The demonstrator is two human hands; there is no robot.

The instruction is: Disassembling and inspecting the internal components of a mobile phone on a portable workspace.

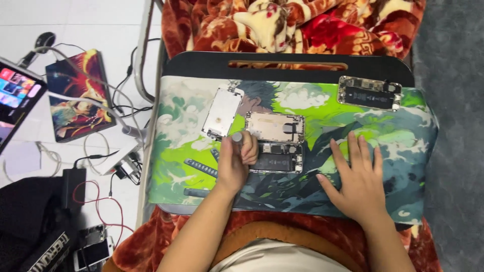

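So the opened phone (276, 149) sits mid-mat, chassis with the battery facing up and its lifted panel (275, 126) folded back just above it, which keeps the insides exposed and reachable. The left hand (235, 162) has its grip closed around a small screwdriver (237, 138), handle cap pointing up, tip down at the phone's left edge, so the phone is right under and just right of that fist. The right hand (357, 180) lies flat on the printed mat (403, 146) with fingers spread, grip open and holding nothing, near the phone's right end, probably bracing. A detached screen panel (222, 112) lies face-down just to the upper left, and a second open phone (369, 92) is parked well apart in the far right corner of the lap counter (201, 63).
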